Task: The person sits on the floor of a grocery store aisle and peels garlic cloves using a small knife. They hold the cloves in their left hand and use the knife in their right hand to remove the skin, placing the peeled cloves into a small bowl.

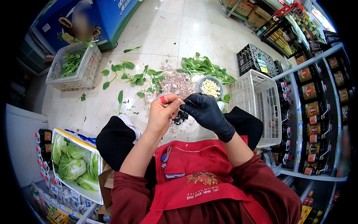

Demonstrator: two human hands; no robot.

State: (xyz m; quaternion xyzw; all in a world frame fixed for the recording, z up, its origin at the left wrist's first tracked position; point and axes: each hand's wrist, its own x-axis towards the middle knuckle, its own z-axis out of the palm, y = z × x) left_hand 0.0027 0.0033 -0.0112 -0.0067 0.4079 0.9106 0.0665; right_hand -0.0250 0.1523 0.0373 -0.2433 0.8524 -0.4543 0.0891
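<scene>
My left hand point(165, 113), bare with a red band round one finger, meets my right hand point(205, 112), which wears a black glove. Between their fingertips is a small pale garlic clove point(181, 101), pinched by the left thumb and finger and touched by the gloved fingers. Beyond the hands lies a heap of pinkish garlic skins point(177, 82) on the floor. A round bowl point(221, 89) of peeled garlic cloves point(210, 88) stands at the right of the heap. A crumpled black item point(180, 117) lies below my hands.
Leafy greens point(204, 65) lie beyond the bowl, with loose leaves point(138, 78) to the left. A white crate point(93, 60) holds greens at far left; another white crate point(253, 106) stands by my right knee. A foam box point(98, 168) of Chinese cabbages is at my left. Bottle shelves point(298, 117) flank the right.
</scene>
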